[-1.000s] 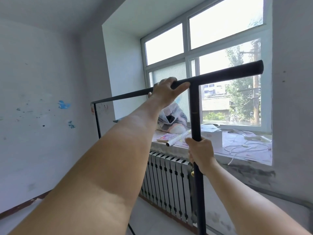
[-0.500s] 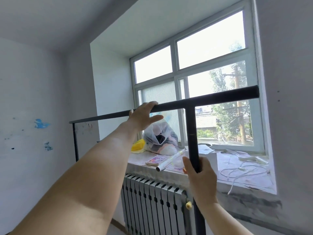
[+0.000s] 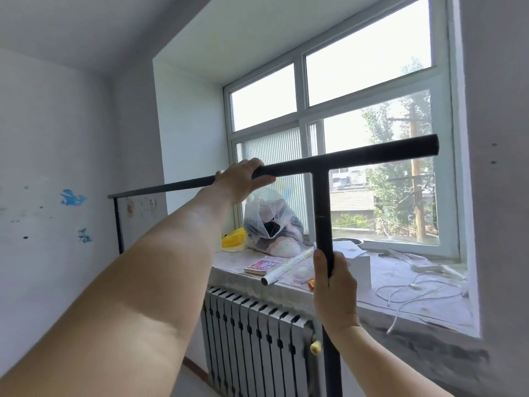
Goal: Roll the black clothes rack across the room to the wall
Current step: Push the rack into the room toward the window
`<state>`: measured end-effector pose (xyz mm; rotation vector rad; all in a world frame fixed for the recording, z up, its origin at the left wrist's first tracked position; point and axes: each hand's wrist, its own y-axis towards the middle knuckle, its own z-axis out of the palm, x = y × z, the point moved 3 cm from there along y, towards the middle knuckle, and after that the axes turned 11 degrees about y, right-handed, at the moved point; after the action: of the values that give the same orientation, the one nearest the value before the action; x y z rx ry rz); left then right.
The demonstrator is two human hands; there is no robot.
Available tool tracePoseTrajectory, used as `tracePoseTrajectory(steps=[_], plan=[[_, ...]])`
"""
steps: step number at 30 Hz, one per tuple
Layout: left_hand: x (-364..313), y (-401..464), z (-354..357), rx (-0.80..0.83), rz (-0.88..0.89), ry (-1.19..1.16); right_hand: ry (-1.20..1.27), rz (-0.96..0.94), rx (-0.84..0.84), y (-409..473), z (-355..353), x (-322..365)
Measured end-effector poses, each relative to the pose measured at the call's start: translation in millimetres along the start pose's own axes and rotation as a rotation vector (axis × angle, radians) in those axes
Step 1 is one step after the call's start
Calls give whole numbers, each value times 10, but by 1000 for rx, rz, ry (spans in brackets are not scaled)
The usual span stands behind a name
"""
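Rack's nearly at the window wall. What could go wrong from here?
1. The clothes rack's top bar end overhangs toward the window; pushed further, it may strike the glass.
2. The paper roll juts over the windowsill edge beside the upright that the right hand grips; it may get knocked off.
3. The upright stands close to the radiator and its yellow knob; it may snag. The left hand only steers the top; wheels are out of view.
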<state>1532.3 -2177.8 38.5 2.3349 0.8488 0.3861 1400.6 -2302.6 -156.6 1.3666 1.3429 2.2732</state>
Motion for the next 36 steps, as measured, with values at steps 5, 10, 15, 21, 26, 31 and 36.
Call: tracePoseTrajectory(steps=[5, 10, 15, 21, 26, 31, 36], plan=[[-93, 123, 69, -12, -46, 75, 5, -9, 32, 160, -52, -168], [-232, 231, 154, 7, -84, 157, 43, -5, 68, 316, -168, -339], [-362, 334, 218, 11, -120, 215, 106, 7, 81, 453, -247, -493], [-347, 389, 266, 20, -176, 244, 158, 12, 107, 566, -200, -664], [-251, 390, 310, 19, -214, 255, 193, 47, 143, 599, -58, -763], [-110, 356, 368, 11, -272, 237, 208, 0, 137, 609, 119, -824], [41, 345, 387, 48, -332, 182, 234, 57, 193, 625, 370, -914]])
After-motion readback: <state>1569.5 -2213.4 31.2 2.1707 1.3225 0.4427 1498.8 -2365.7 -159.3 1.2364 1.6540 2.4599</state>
